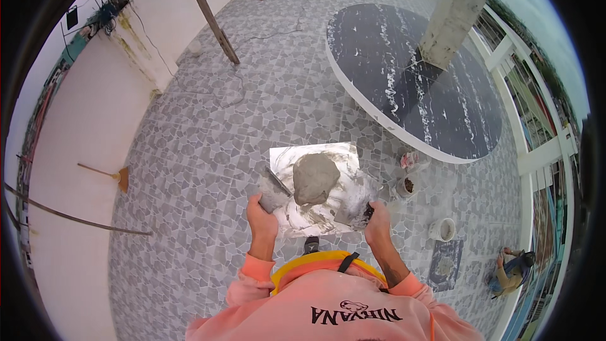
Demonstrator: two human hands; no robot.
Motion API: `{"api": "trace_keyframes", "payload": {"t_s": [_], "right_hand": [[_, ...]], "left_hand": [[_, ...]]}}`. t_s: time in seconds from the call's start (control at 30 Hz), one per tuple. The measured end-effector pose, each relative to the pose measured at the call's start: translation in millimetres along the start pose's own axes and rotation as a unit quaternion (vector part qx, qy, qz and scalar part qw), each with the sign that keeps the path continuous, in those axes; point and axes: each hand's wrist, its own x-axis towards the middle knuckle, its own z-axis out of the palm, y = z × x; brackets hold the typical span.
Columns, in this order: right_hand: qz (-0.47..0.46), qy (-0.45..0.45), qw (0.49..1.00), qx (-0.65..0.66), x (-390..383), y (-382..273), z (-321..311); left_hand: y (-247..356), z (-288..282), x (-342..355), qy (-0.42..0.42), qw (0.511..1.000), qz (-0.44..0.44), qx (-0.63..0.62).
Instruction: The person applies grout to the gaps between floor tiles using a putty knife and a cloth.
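A lump of wet grey mortar (314,178) sits on a white, smeared square board (341,151) in front of me. My left hand (262,218) is closed on a flat metal trowel (273,194) at the board's left side. My right hand (377,220) grips another flat trowel (353,205) with a dark handle at the lower right of the board. Whether either trowel touches the board is hard to tell. A dark shoe (311,244) shows below the board.
A round dark marbled slab (360,50) with a concrete post (457,6). Buckets (445,229), a stained mat (445,275) and a crouching co-worker (511,271) by the right railing (543,155). Left: wall (72,183), broom (123,179), wooden pole (211,19), cable on the tiled floor.
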Motion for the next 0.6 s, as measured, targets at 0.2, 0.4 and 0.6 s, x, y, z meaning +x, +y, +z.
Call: {"api": "trace_keyframes", "payload": {"t_s": [0.2, 0.4, 0.6], "right_hand": [[-0.005, -0.034, 0.998, -0.059, 25, 10, 43], [-0.02, -0.005, 0.99, -0.137, 58, 19, 91], [0.031, -0.008, 0.992, -0.119, 107, 8, 138]], "left_hand": [[24, -19, 29, 0.037, 0.995, 0.042, 0.085], [40, -22, 66, 0.069, 0.848, 0.183, 0.493], [51, 10, 133, 0.103, 0.994, -0.017, -0.01]]}}
